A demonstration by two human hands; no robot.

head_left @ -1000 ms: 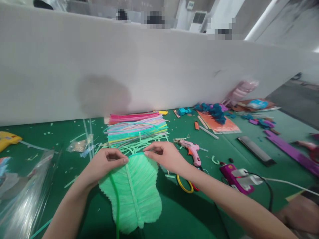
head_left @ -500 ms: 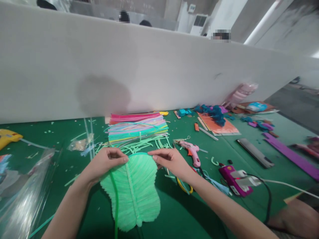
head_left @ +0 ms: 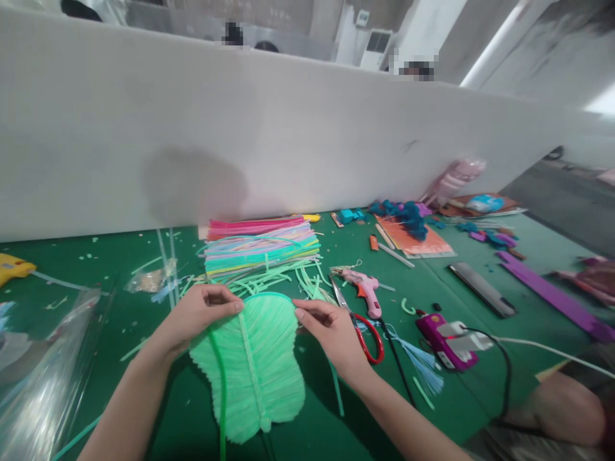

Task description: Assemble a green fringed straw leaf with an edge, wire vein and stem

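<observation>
A light green leaf shape [head_left: 276, 358] of ridged, fuzzy pipe cleaners hangs between my hands, with a raised rib down its middle. Along its top edge curves a thin teal pipe cleaner [head_left: 269, 294]. My left hand [head_left: 204, 317] pinches this edge by the top of the rib, thumb against forefinger. At the upper right corner, my right hand [head_left: 334, 330] pinches the teal strip's end against the leaf. A darker green strip [head_left: 222, 390] dangles down the leaf's left side. Red-handled scissors [head_left: 369, 339] lie just beyond my right hand.
Behind the leaf lies a stack of coloured pipe cleaners [head_left: 262, 246] with loose green offcuts. A pink glue gun [head_left: 365, 288] and a purple power strip [head_left: 444, 342] with cables are to the right. A white partition [head_left: 288, 128] stands behind. Another person's arm [head_left: 567, 410] shows lower right.
My right hand has slid slightly down around the leaf's upper right corner, bending the teal strip along it. The red scissor handles now show more fully. The view has shifted slightly.
</observation>
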